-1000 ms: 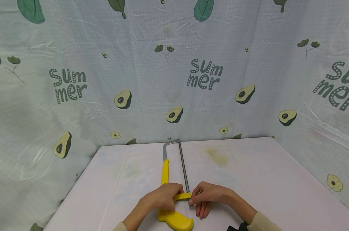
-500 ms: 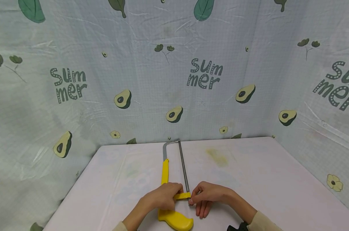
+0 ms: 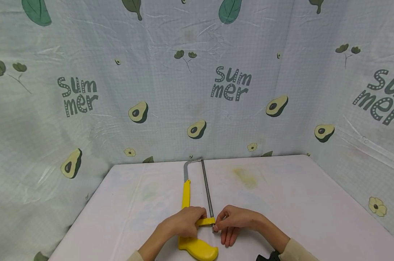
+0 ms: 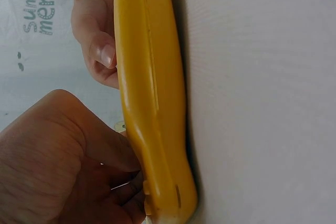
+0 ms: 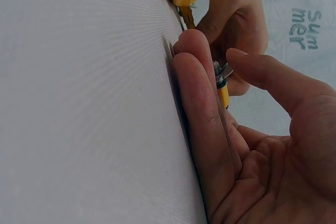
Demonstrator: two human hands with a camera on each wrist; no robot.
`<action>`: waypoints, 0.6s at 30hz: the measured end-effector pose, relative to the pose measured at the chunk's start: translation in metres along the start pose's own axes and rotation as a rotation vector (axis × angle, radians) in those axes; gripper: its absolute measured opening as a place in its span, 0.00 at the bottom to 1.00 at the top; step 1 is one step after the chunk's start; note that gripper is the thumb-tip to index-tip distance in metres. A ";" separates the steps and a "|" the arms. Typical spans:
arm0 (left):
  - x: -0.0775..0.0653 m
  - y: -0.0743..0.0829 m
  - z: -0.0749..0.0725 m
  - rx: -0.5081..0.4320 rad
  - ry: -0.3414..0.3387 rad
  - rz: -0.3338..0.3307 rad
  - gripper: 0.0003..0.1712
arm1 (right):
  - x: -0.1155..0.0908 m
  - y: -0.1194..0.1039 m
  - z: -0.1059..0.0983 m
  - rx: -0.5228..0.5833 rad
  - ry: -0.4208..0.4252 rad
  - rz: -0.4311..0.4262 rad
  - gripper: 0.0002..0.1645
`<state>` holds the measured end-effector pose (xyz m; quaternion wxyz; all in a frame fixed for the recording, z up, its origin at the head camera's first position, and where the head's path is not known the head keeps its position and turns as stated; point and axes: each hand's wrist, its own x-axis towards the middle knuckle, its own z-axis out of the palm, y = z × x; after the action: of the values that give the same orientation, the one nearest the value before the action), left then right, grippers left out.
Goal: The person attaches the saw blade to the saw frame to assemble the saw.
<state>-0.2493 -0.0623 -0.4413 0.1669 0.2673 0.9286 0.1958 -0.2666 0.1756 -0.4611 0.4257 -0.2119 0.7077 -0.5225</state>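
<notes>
A hacksaw lies on the table in the head view, its yellow handle toward me and its grey metal frame reaching to the far edge. My left hand grips the yellow part of the frame just above the handle. Along the saw's right side runs the dark blade, ending at a yellow crosspiece. Below that end, the thumb and index finger of my right hand pinch a small metal wing nut. Its other fingers rest near the tabletop. The fingertips partly hide the nut.
The table wears a pale cover with a yellowish stain toward the back. A printed curtain with avocados and lettering hangs behind and at both sides. Something black shows beside the right sleeve.
</notes>
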 end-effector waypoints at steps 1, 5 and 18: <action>0.000 0.000 0.000 0.000 0.000 0.001 0.26 | 0.000 0.000 0.000 0.000 0.000 -0.002 0.17; 0.000 0.000 0.000 0.004 0.000 0.004 0.26 | 0.000 0.000 0.000 0.001 0.002 -0.006 0.17; -0.001 0.000 -0.001 -0.011 0.003 0.012 0.24 | 0.000 0.000 0.000 -0.003 0.002 0.002 0.16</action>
<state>-0.2485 -0.0630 -0.4403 0.1659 0.2715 0.9262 0.2021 -0.2670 0.1756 -0.4608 0.4253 -0.2113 0.7089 -0.5214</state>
